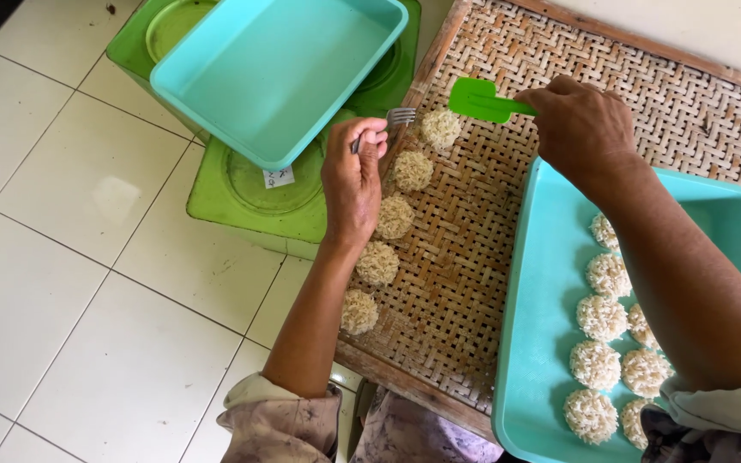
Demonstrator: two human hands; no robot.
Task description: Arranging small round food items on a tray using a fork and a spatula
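Note:
My left hand (352, 176) grips a metal fork (396, 117) whose tines point at a round puffed-rice cake (441, 128) on a woven bamboo tray (465, 257). My right hand (581, 127) holds a green plastic spatula (482, 100) just right of that cake. Several more rice cakes (394, 216) lie in a line down the tray's left side. A turquoise plastic tray (542, 317) on the right holds several cakes (602, 317), partly hidden by my right forearm.
An empty turquoise tray (276, 73) rests on green plastic boxes (250, 193) at the left, on a white tiled floor (70, 283). The bamboo tray's wooden rim (405, 381) runs along the near edge.

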